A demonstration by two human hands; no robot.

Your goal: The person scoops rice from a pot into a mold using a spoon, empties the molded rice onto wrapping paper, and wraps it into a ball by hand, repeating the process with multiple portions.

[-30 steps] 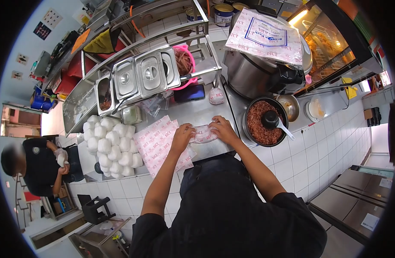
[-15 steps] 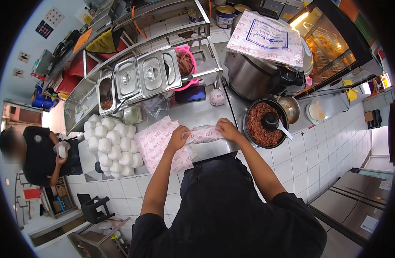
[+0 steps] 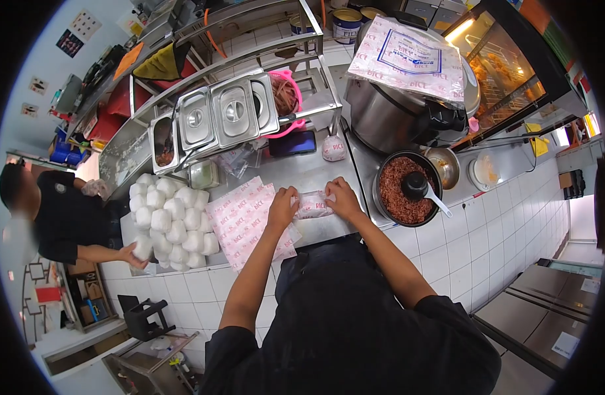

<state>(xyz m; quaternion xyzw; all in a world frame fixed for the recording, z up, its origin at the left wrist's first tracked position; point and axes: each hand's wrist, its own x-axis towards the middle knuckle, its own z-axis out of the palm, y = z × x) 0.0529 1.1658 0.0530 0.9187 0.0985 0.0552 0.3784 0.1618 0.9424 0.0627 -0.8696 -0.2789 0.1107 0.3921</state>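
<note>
A printed wrapping paper packet (image 3: 311,205), white with pink lettering, lies on the steel counter in front of me. My left hand (image 3: 284,207) pinches its left end, fingers closed. At the opposite end, my right hand (image 3: 342,199) grips the paper with bent fingers. Whatever is inside the packet is hidden. Flat sheets of the same printed paper (image 3: 242,220) lie beside my left forearm. Left of them is a heap of white rounded bundles (image 3: 177,217). A finished-looking small wrapped parcel (image 3: 334,149) stands beyond my right hand.
A pan of reddish-brown food (image 3: 401,187) with a white-handled scoop sits to the right, before a large cooker (image 3: 388,122). Lidded steel trays (image 3: 233,115) and a phone (image 3: 292,144) are beyond. A co-worker (image 3: 62,210) reaches toward the heap from the left.
My hands have come closer together, and the paper between them is shorter, its ends gathered in. The co-worker's hand has moved down to the heap with a white bundle.
</note>
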